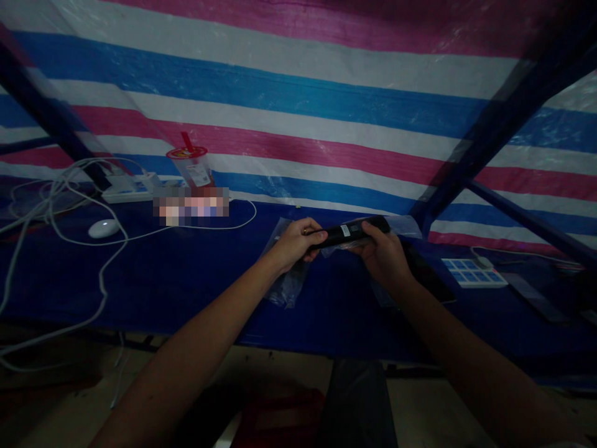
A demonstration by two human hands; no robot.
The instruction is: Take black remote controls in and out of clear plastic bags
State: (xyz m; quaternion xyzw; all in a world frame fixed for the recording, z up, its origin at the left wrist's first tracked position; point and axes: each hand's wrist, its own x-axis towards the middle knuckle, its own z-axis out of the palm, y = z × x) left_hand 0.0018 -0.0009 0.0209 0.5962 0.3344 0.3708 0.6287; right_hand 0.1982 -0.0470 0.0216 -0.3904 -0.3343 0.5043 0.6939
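Both of my hands hold a long, slim black object (336, 234) over the blue tabletop (200, 280); a small white label is stuck near its middle. I cannot make out its exact kind in the dim light. My left hand (297, 242) grips its left end, with the thumb on top. Around the right end, my right hand (385, 252) is closed, its thumb pressed on the upper side. Clear plastic film (408, 226) shows behind and beside the right hand. Below my left hand hangs or lies a crinkled clear plastic bag (286, 289).
Left: white cables (101, 274), a white computer mouse (103, 228), a power strip (125, 190) and a red-lidded drink cup (196, 171). Right: a dark flat panel (431, 277), a white block with blue squares (473, 274) and a phone-like slab (536, 297). Striped sheeting (298, 81) hangs behind.
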